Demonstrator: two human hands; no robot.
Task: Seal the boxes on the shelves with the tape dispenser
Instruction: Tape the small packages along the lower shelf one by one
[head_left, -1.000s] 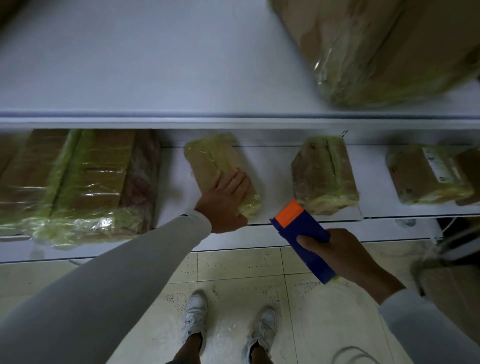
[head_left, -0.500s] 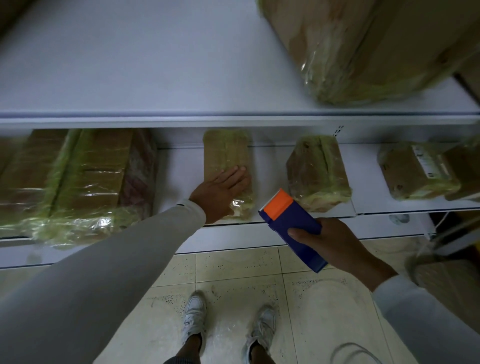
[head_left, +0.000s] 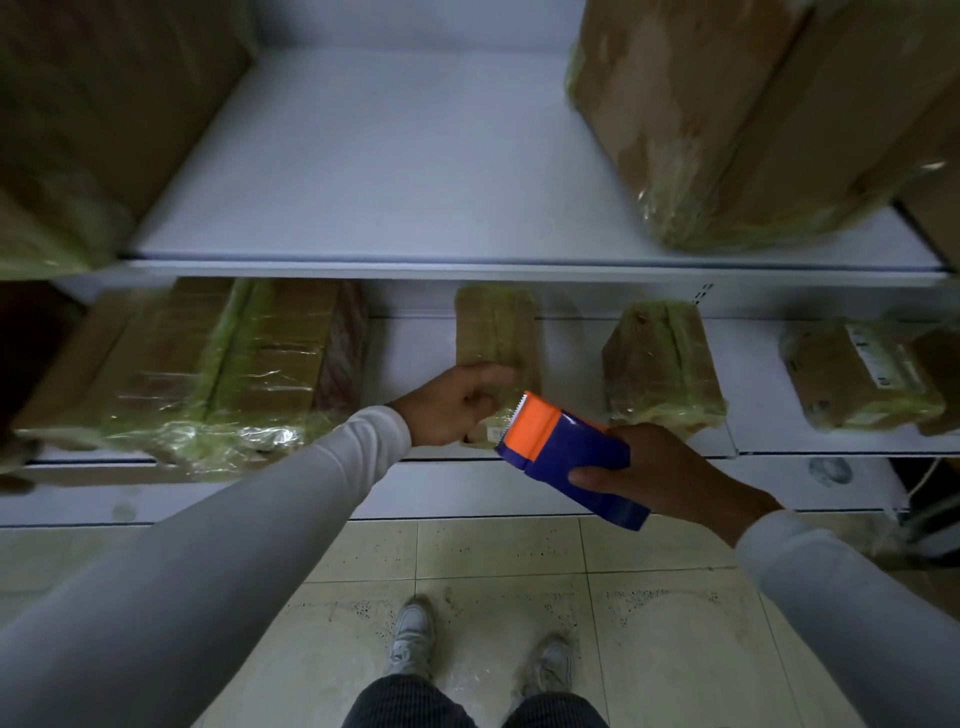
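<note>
A small cardboard box (head_left: 493, 332) wrapped in yellowish tape lies lengthwise on the lower white shelf (head_left: 571, 447). My left hand (head_left: 452, 402) grips its near end with curled fingers. My right hand (head_left: 660, 473) holds a blue tape dispenser (head_left: 566, 457) with an orange head and a toothed blade, its head right next to the box's near right corner. The box's front face is partly hidden by my hand and the dispenser.
Another taped box (head_left: 660, 364) sits to the right, and a labelled one (head_left: 862, 379) further right. A large taped box (head_left: 208, 364) fills the shelf's left. The upper shelf (head_left: 395, 171) carries big boxes (head_left: 727, 114) at both sides. Tiled floor and my shoes lie below.
The box went from angled to straight on the shelf. My left hand slid from flat on its top to gripping its near end. The dispenser moved up to the box's corner.
</note>
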